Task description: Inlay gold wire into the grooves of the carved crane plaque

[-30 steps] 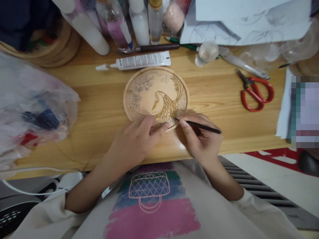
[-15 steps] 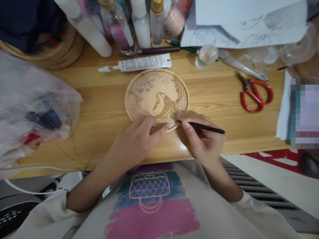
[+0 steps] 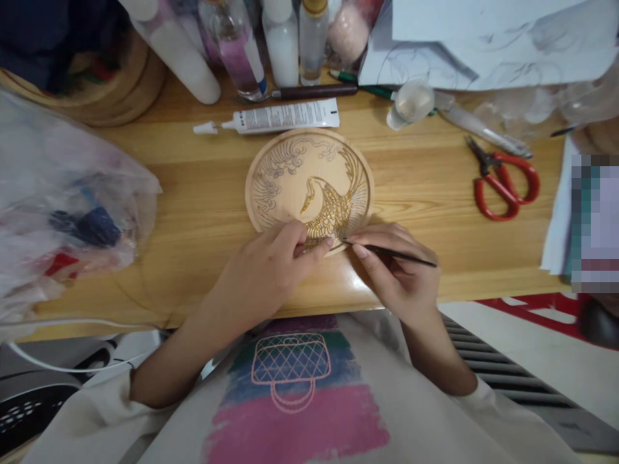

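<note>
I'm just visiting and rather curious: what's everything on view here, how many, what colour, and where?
Wooden plate: 1, pale, centre
Bird design: 1, gold, on the plate
Slim tool: 1, black, plate's near edge
Tube: 1, white, beyond plate
Bottles: at least 4, white or clear, far side
Handled tool: 1, dark brown, beyond tube
Cup: 1, clear, beside papers
Papers: several, white, far right
Cutters: 1, red-handled, right
Plastic bag: 1, clear, left
Round container: 1, wooden, far left
Cable: 1, white, near left
Table: 1, yellowish wood, beneath
Clear items, far right: too blurred to count
Left hand: 1, bare, at plate's near left
Right hand: 1, bare, near right, its grip on the slim tool
</note>
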Tool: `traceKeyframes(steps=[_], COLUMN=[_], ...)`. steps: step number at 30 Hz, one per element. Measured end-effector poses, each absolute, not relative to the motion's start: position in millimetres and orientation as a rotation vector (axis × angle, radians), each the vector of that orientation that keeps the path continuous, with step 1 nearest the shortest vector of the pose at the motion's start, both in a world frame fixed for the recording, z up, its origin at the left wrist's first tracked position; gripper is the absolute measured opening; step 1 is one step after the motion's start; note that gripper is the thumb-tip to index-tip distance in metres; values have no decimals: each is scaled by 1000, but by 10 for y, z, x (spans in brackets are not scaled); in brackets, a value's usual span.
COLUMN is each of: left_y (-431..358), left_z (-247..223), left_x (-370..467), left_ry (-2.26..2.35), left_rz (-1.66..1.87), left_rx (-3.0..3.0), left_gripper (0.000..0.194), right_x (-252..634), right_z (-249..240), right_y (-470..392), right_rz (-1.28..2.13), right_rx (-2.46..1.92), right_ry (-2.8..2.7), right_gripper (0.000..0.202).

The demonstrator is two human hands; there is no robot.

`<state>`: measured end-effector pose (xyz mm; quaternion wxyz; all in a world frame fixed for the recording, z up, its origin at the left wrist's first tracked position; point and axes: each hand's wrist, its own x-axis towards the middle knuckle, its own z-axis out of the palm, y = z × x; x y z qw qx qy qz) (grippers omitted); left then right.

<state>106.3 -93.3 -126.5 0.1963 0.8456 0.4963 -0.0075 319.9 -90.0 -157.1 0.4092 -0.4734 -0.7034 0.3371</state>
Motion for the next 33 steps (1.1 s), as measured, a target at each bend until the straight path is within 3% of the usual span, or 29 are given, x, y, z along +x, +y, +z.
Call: traceKeyframes(steps=[14, 21, 33], left_y=[-932, -914, -919], left_z=[-1285, -1238, -1226], left_x=[1050, 1051, 1066], left_ry=[1366, 1289, 1283], left_rz=[44, -34, -28], left_rx=[2338, 2515, 2555], left_gripper=[31, 48, 48], right_x=[3198, 3206, 3211], right_z=[-1590, -1580, -1589], right_y=[-894, -890, -900], right_rz=[859, 862, 871], right_rx=[-1155, -1163, -1160], right_ry=[-1780, -1780, -1777], right_gripper=[21, 18, 20])
